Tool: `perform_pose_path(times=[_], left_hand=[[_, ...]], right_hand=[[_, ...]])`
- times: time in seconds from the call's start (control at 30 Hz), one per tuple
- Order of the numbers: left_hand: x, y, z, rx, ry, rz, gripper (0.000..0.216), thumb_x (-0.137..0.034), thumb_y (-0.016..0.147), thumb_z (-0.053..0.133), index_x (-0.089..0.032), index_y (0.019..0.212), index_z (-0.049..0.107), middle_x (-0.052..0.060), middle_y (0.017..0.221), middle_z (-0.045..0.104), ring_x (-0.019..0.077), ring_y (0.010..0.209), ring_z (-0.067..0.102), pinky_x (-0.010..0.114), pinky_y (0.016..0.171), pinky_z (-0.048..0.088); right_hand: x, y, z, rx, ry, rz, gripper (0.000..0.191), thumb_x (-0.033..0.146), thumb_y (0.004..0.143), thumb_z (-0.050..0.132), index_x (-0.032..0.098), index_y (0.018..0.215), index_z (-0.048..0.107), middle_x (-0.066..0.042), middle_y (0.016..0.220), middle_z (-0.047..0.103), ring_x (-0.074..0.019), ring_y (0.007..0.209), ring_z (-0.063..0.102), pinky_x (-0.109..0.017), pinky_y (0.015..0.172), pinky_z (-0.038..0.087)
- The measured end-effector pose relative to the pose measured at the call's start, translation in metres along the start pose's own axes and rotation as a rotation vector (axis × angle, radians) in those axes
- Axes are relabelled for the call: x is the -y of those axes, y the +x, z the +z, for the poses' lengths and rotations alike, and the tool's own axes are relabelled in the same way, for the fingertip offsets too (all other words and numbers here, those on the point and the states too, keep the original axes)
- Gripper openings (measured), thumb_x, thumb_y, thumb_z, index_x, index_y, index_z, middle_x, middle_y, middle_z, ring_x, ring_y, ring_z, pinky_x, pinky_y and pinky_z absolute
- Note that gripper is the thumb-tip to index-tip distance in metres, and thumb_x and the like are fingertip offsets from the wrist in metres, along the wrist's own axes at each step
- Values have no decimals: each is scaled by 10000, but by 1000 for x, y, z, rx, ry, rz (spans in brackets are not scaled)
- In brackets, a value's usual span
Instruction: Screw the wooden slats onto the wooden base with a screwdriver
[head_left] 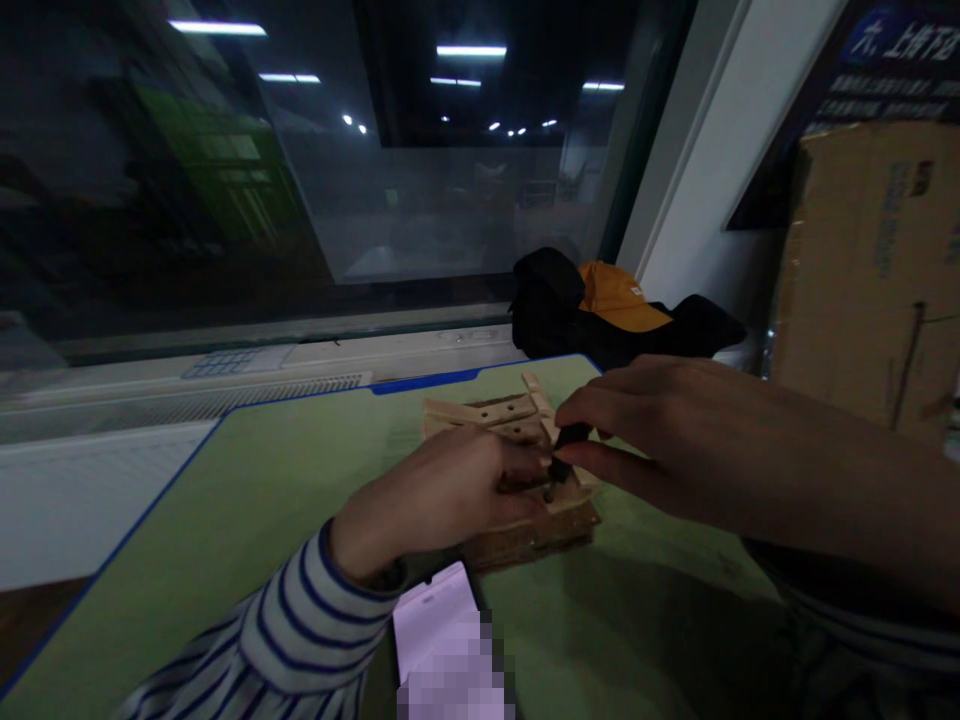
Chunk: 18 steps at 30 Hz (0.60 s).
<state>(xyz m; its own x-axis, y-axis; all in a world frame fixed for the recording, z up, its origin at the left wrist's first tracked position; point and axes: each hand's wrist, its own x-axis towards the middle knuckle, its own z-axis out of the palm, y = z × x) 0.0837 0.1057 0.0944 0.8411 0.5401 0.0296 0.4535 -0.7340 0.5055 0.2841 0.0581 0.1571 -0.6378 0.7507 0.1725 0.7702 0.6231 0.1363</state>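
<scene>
The right hand (pixel 675 430) pinched a small dark peg-like piece (pixel 566 445) between thumb and forefinger, fingers drawn close around it, its tip held at the top of a wooden assembly (pixel 525 470). The left hand (pixel 442 495) lay curled over the near side of that assembly, fingers closed against the wood and pressing it down. The assembly was made of pale, flat wooden slats (pixel 480 410) drilled with rows of small round holes, some crossing at angles, set over a thicker block with a rough, grainy front face. It sat near the far right corner of the worktop (pixel 225 520), a smooth green mat edged in blue. A sleeve (pixel 300 630) of white fabric with dark blue stripes covered the left forearm, which reached in from the near edge. Just beside it at the near edge lay a flat pinkish-lilac card (pixel 435 620), its lower part blurred and unreadable. Beyond the far right corner rested an orange cap (pixel 619 298) on a heap of black fabric (pixel 555 310). To the right stood a brown cardboard box (pixel 870 270) with faint printing too dim to read. Above it hung a dark sign (pixel 900 60) bearing Chinese characters, too small to make out. A large window (pixel 300 170) behind the worktop reflected ceiling lights.
</scene>
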Motion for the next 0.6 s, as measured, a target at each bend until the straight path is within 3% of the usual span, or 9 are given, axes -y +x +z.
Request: perform_pose_path(times=[0.13,0.23,0.37,0.6], left_hand=[[-8,-1,8,-5,252,-25,149,-238,829,623,-182,951,689,66,959,712,242,886,656,339,741,466],[-12,1,16,4,338,-71,153,-234,856,581,-157,922,695,100,943,715,272,887,663,384,745,487],[-14,2,17,54,339,-88,175,-199,866,551,-152,772,691,86,845,719,262,808,674,376,687,499],[-12,2,16,39,326,-62,164,-179,855,554,-139,777,693,108,851,716,271,830,671,371,699,497]], right_hand=[[1,1,0,2,14,1,223,321,933,442,219,1002,628,-12,805,675,-214,734,659,-362,647,484],[1,1,0,13,23,-3,236,336,939,436,221,1018,626,-14,837,682,-217,775,664,-375,687,493],[2,2,-1,12,26,-2,219,319,933,458,222,1022,633,-15,842,691,-211,782,667,-361,695,490],[4,2,-3,16,26,4,234,340,942,436,215,964,632,-21,800,686,-211,732,662,-351,656,464]])
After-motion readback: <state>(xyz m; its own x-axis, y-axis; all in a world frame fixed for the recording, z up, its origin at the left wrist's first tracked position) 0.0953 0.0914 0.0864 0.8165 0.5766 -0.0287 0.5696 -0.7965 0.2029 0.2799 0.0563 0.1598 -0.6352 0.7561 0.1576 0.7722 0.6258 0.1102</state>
